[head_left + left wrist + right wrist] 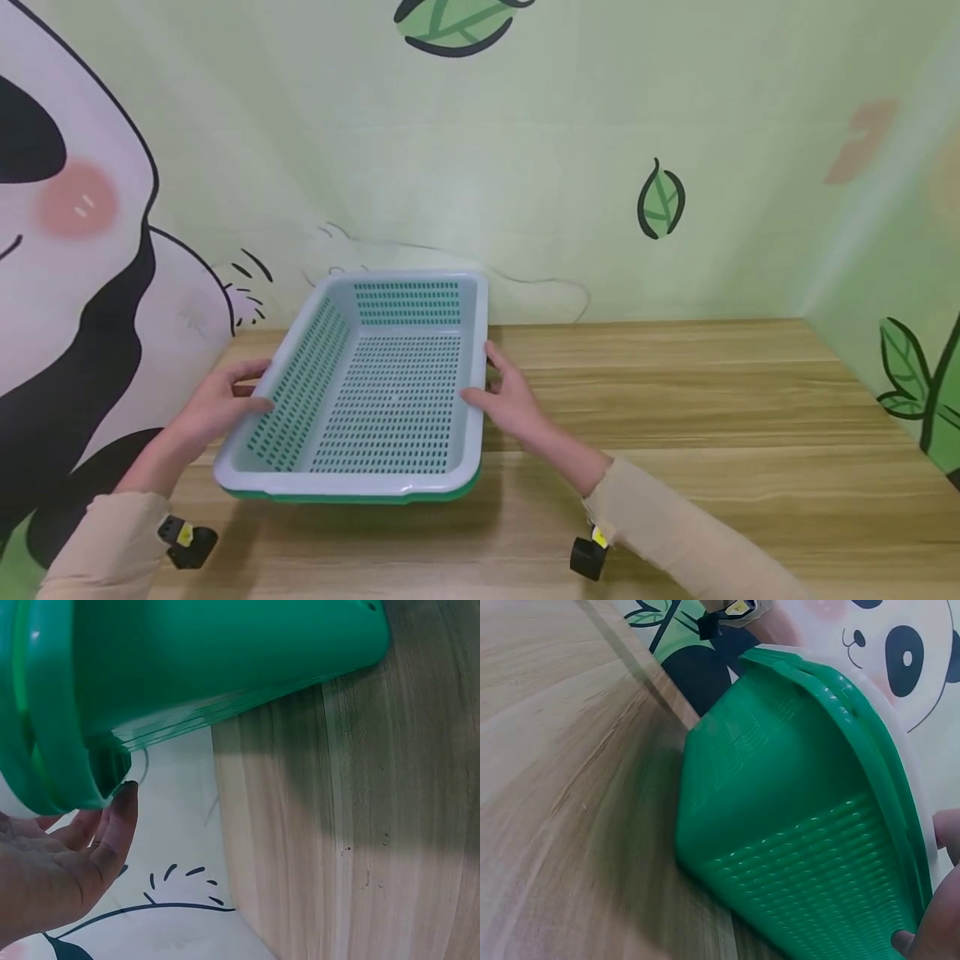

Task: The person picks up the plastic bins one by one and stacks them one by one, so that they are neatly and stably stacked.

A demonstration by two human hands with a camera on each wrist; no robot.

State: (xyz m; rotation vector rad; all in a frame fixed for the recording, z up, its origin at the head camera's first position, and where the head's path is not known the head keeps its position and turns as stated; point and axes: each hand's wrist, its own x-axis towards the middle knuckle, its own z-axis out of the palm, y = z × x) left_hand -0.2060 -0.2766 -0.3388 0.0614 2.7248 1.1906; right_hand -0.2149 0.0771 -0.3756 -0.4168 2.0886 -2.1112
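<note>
A white rectangular plastic basket (352, 482) with slotted walls and floor sits nested inside a green basket (225, 660). Green shows below the white rim and through the slots. My left hand (213, 407) grips the left long rim, thumb on top and fingers curling beneath, as the left wrist view shows. On the opposite long side my right hand (513, 407) holds the rim the same way; in the right wrist view only part of its fingers (941, 919) appears at the edge. The inside of the white basket holds nothing.
Under and around the baskets lies a wood-grain table (675, 417). A green backdrop (570, 167) with printed leaves and a panda stands behind it. Small black wrist cameras hang under both sleeves, one near the left wrist (191, 546).
</note>
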